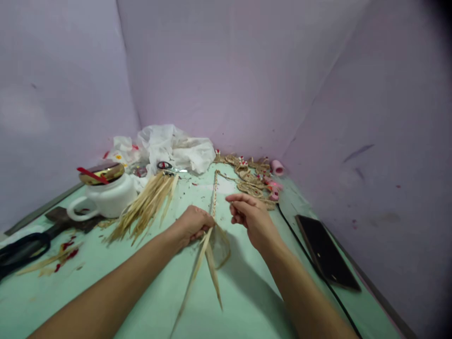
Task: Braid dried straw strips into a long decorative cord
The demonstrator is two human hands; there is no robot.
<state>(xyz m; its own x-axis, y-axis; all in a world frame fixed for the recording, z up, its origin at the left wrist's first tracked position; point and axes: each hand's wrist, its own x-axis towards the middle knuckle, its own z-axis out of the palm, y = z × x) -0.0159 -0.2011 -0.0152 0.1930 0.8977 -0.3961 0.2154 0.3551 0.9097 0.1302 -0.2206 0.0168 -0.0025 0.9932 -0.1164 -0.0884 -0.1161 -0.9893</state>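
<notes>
At the near end of a pale braid [215,195], the left hand [196,223] pinches tight, its exact contact hidden by its own fingers. Beyond this grip the braid runs away; nearer, loose strips [212,270] splay, one cut off below. To its right, the right hand [251,217] is half-curled; whether it holds a strand is unclear.

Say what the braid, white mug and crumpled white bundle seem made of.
Braid: probably dried plant fibre, matte; flat, straw-coloured strips trail at its near end. White mug: likely glazed ceramic, possibly plastic; smooth, softly shiny. Crumpled white bundle: seemingly thin plastic film, translucent and creased.
</notes>
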